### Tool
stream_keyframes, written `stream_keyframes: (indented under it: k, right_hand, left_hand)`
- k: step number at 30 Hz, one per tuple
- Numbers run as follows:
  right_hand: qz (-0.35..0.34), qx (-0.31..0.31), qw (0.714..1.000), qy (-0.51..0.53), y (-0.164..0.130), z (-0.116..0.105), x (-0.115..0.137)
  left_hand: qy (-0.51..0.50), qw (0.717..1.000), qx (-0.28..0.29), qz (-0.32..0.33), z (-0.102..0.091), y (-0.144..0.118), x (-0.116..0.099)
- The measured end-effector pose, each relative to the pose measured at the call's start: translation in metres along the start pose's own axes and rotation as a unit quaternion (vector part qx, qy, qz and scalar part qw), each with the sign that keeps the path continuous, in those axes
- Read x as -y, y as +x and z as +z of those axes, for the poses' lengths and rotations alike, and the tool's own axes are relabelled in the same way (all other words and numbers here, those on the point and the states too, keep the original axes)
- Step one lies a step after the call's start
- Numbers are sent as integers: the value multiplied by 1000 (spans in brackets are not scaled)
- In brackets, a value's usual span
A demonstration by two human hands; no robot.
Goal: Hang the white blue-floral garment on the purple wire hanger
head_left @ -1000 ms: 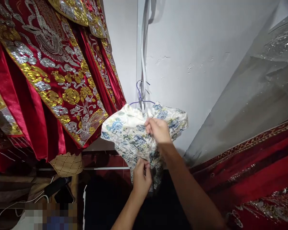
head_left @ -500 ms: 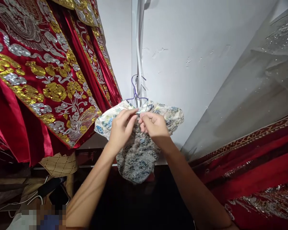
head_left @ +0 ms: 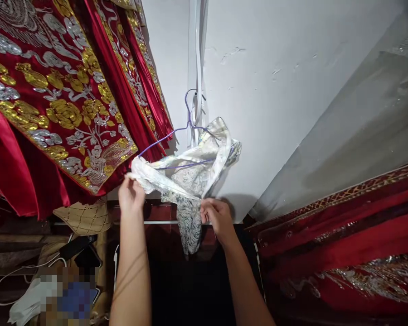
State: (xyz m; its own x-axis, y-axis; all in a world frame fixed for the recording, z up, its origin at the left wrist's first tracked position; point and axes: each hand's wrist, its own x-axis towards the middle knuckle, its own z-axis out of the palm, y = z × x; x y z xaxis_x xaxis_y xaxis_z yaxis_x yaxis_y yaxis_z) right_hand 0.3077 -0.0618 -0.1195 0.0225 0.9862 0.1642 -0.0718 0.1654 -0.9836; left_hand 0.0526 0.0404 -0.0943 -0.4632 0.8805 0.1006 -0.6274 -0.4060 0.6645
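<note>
A small cream garment with a blue floral print (head_left: 190,174) hangs half off a purple wire hanger (head_left: 177,136), which is hooked on a white strip on the wall. My left hand (head_left: 131,195) grips the garment's left edge and holds it out to the side. At the lower middle, my right hand (head_left: 216,216) pinches the fabric where it bunches and droops. The hanger's left arm is bare; its right arm is still inside the cloth.
Red robes with gold and silver embroidery (head_left: 54,99) hang close on the left. More red embroidered cloth (head_left: 343,244) and a grey plastic cover (head_left: 360,117) fill the right. A white wall (head_left: 275,90) is behind. Cables and a phone (head_left: 78,253) lie at lower left.
Both hands came down from the hanger's neck. The garment's left side has slipped off the hanger, and my left hand has pulled it out to the left while the right hand dropped lower.
</note>
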Motion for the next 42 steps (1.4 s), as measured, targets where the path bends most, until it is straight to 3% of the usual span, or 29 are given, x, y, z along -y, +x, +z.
stream_keyframes:
  k: [5,9,12,15,18,21,24,26,28,30,32,34,38,40,42]
  right_hand:
    - [50,-28,998,19,-26,12,-9]
    - [69,12,997,-39,-37,8,-12]
    - [63,11,997,-40,-36,5,-18]
    - [54,-21,998,-8,-29,7,-28]
    - [70,-12,997,27,-30,13,-35]
    - [78,25,992,94,-38,14,-33]
    - [60,113,988,81,-42,7,-18]
    - [40,187,982,2,-35,-3,-1]
    - [-6,209,974,-84,-17,-16,20]
    - [-80,154,975,-138,11,-28,42]
    - [-159,50,971,-169,44,-36,58]
    - [-190,-24,964,-183,76,-40,64]
    - [-134,0,966,-222,118,-43,49]
    - [-119,1,958,-261,123,-49,42]
    - [-123,-14,948,-293,122,-57,44]
  left_hand:
    - [3,994,-60,-94,-48,-71,68]
    - [10,987,-34,-154,-57,-102,76]
    - [0,985,22,-173,-44,-113,59]
    - [25,975,160,-151,-18,-132,43]
    - [185,928,307,-105,10,-158,34]
    - [333,872,358,21,26,-172,30]
    - [361,856,364,68,27,-166,30]
    - [353,849,392,16,20,-155,31]
    - [377,809,449,-43,8,-143,33]
    - [465,737,487,-58,-4,-130,31]
    - [571,672,470,-30,-16,-118,25]
    - [640,633,436,6,-24,-105,13]
    - [710,570,411,40,-35,-75,-16]
    - [737,534,413,34,-39,-57,-29]
    - [750,514,414,37,-40,-39,-40]
